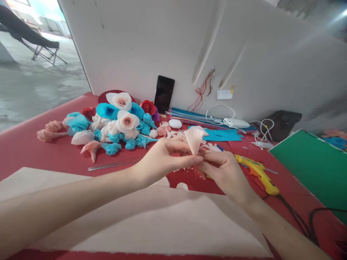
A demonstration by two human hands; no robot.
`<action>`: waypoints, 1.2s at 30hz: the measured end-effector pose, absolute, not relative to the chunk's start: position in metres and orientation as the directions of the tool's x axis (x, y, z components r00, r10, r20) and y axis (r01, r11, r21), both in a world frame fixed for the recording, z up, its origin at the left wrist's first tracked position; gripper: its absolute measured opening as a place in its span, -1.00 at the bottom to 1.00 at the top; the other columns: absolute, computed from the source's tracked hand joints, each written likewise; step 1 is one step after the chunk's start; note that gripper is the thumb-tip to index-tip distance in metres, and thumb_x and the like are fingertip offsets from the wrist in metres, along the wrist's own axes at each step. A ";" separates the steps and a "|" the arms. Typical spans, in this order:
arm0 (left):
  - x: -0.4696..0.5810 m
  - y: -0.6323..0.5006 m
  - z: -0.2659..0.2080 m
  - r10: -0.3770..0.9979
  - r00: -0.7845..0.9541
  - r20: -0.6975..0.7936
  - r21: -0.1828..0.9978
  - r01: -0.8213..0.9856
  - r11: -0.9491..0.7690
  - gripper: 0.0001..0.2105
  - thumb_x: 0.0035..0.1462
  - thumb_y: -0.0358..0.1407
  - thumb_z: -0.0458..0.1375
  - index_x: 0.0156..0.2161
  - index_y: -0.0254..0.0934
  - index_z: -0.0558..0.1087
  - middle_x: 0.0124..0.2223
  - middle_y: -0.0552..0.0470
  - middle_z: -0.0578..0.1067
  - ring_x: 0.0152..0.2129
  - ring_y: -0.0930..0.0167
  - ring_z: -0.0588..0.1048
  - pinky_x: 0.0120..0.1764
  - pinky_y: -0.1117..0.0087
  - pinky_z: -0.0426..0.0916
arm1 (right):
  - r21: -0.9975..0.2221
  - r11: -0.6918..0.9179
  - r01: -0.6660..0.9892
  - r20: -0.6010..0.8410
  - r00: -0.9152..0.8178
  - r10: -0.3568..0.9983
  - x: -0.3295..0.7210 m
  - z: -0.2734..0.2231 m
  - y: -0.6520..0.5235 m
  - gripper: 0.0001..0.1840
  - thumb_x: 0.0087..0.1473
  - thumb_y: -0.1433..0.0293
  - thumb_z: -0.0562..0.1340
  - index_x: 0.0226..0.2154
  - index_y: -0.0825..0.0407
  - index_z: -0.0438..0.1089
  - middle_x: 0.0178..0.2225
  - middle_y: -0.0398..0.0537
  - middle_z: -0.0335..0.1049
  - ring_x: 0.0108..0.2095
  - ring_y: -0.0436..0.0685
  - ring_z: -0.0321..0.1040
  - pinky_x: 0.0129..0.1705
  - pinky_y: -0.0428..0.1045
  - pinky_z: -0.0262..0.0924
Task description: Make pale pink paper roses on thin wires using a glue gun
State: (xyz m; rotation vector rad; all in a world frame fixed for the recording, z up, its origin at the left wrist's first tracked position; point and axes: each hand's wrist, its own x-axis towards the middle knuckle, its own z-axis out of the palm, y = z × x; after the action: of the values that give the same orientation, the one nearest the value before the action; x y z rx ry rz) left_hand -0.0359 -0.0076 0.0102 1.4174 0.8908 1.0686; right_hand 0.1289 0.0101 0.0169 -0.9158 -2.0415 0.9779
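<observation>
A pale wall backs the red table (24, 148), where flowers (128, 121) lie heaped on my left and a glue gun (260, 173) rests on my right. Between them, above the table, my left hand (169, 155) pinches the white cone (193, 141) near its base, and my right hand (223, 171) grips its stem (195, 172) just below.

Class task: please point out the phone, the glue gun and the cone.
Phone (164, 94): head view, on its dark screen.
Glue gun (263, 176): head view, on its yellow handle.
Cone (193, 140): head view, on its pale side.
</observation>
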 end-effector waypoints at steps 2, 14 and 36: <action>-0.036 -0.009 0.010 0.935 0.310 0.172 0.985 -0.030 -0.171 -0.90 0.01 -0.29 0.21 -0.42 -0.26 0.54 -0.37 0.05 0.51 -0.33 0.38 0.44 -0.27 0.43 0.33 | -0.815 0.512 0.272 0.327 -0.513 0.794 0.129 0.017 0.010 -0.71 0.06 0.42 0.18 -0.65 0.07 0.39 -0.66 -0.20 0.21 -0.62 -0.09 0.12 -0.59 -0.18 0.06; -0.038 -0.013 0.013 0.735 0.252 0.630 0.706 0.208 -0.677 -0.89 -0.02 -0.42 0.23 -0.34 -0.22 0.56 -0.36 0.05 0.44 -0.44 0.48 0.40 -0.36 0.50 0.32 | -0.611 0.751 0.250 0.601 -0.471 0.646 0.137 0.009 0.012 -0.80 0.00 0.49 0.19 -0.42 -0.07 0.52 -0.33 -0.14 0.46 -0.34 0.12 0.41 -0.30 -0.01 0.33; -0.040 -0.013 0.032 0.899 0.012 0.437 0.894 0.106 -0.436 -0.96 -0.12 -0.34 0.28 -0.53 -0.21 0.54 -0.44 0.10 0.47 -0.49 0.45 0.40 -0.43 0.49 0.32 | -0.422 0.690 0.588 0.370 -0.583 0.723 0.159 -0.019 0.061 -0.72 0.18 0.25 0.12 -0.38 0.15 0.33 -0.41 -0.12 0.31 -0.43 -0.05 0.27 -0.34 -0.08 0.25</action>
State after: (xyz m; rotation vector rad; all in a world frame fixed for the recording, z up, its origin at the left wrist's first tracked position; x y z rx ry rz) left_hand -0.0400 -0.0129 0.0321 1.6164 1.0490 1.4934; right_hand 0.1588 0.0613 -0.0187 -1.0061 -2.3795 0.3461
